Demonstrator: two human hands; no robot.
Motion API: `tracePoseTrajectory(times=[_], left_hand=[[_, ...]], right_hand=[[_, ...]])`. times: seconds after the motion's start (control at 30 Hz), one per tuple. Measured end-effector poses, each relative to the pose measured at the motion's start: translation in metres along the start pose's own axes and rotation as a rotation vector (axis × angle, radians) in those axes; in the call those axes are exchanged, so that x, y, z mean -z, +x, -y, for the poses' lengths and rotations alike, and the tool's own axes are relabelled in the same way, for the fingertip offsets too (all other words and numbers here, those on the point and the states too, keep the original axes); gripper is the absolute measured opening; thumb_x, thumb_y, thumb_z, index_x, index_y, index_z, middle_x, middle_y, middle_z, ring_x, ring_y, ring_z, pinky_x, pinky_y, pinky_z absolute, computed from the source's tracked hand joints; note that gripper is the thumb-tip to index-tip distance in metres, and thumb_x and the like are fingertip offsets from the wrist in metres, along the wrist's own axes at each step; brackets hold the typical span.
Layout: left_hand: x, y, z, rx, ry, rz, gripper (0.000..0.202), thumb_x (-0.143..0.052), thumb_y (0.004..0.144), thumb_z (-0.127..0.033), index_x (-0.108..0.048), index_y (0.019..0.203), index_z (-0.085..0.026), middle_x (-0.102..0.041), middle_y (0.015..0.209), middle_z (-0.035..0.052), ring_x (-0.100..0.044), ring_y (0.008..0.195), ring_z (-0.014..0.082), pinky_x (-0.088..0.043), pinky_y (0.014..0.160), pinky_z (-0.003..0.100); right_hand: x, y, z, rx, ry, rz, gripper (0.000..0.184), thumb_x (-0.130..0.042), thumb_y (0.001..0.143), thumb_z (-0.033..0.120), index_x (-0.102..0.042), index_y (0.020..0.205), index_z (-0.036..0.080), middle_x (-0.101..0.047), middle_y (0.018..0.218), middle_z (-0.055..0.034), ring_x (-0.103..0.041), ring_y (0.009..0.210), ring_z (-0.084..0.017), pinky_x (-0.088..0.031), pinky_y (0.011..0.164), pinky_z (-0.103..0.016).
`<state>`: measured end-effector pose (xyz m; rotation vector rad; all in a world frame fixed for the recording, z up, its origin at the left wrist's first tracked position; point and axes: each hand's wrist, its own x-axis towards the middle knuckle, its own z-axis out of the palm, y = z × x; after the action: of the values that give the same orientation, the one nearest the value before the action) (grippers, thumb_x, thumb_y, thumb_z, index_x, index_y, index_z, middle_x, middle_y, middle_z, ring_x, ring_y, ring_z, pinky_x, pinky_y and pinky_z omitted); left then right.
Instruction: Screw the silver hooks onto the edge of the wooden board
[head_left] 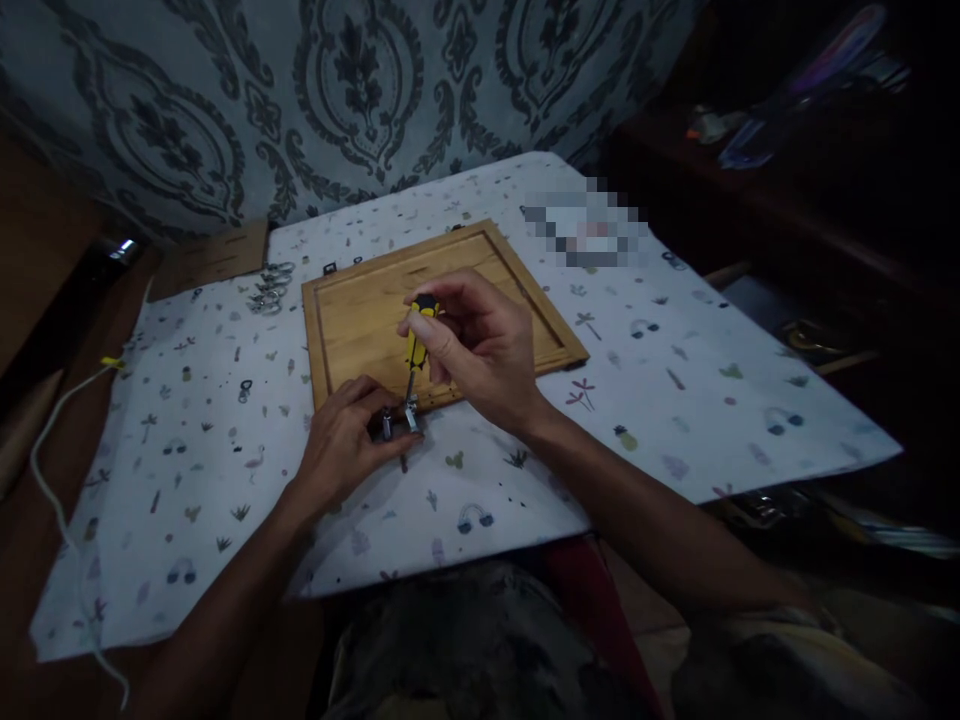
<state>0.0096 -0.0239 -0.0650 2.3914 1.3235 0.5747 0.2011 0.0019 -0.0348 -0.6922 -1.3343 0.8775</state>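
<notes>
- Two bare hands meet at the near edge of a framed wooden panel (375, 325), which lies flat on the worktop (720, 410).
- I see the right hand (476, 340) closed around a yellow-and-black screwdriver (417, 345), shaft pointing down at a metal fitting (412, 414) by that edge; the steep grip probably keeps the tip seated.
- The left hand (349, 425) curves narrowly about the fitting, likely to steady it; from my feed I cannot tell whether it pinches.
- The panel probably lies flat for firm support, its edge turned towards the hands for reach.
- Beyond its left corner, I make out loose metal pieces (270, 290) near a cardboard sheet (214, 262).
- White printed cloth (195, 490) covers the worktop; a damask-patterned backdrop (247, 110) stands behind, in dim light.
</notes>
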Motion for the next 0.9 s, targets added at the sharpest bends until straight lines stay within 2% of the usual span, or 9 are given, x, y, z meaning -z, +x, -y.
tracePoseTrajectory(times=[0.2,0.43,0.67,0.9], left_hand=[[0.0001,-0.0001,0.0002,0.016,-0.01,0.006,0.026,-0.079,0.084,-0.041,-0.07,0.101,-0.023,-0.068,0.102,0.0037,-0.065,0.097,0.0242,-0.053,0.085,0.04],[0.0008,0.0007,0.0008,0.003,-0.012,0.009,0.028,-0.079,0.084,-0.041,-0.07,0.102,-0.022,-0.068,0.101,0.0037,-0.065,0.097,0.024,-0.053,0.085,0.039],[0.0001,0.0,-0.0004,0.014,-0.012,0.005,0.025,-0.08,0.083,-0.037,-0.07,0.101,-0.022,-0.068,0.102,0.0037,-0.065,0.099,0.0244,-0.053,0.087,0.039],[0.0002,0.0006,-0.0002,0.014,0.008,0.013,0.026,-0.079,0.083,-0.039,-0.07,0.101,-0.023,-0.068,0.104,0.0036,-0.065,0.101,0.0247,-0.052,0.088,0.039]], right_hand=[[0.0007,-0.0005,-0.0017,-0.024,-0.024,0.027,0.026,-0.067,0.093,0.046,-0.06,0.101,0.022,-0.062,0.085,0.0012,-0.048,0.055,-0.007,-0.045,0.045,-0.02],[0.0007,-0.0015,-0.0004,-0.017,-0.024,0.05,0.022,-0.066,0.095,0.042,-0.058,0.101,0.023,-0.06,0.086,0.0015,-0.047,0.054,-0.006,-0.043,0.043,-0.021],[-0.0007,-0.0018,-0.0037,-0.03,-0.037,0.073,0.034,-0.066,0.092,0.055,-0.058,0.099,0.023,-0.06,0.086,0.0013,-0.046,0.051,-0.006,-0.04,0.042,-0.021],[-0.0022,-0.0004,0.0002,-0.066,-0.018,0.09,0.038,-0.072,0.086,0.056,-0.055,0.093,0.023,-0.057,0.081,0.0028,-0.042,0.05,-0.006,-0.039,0.041,-0.021]])
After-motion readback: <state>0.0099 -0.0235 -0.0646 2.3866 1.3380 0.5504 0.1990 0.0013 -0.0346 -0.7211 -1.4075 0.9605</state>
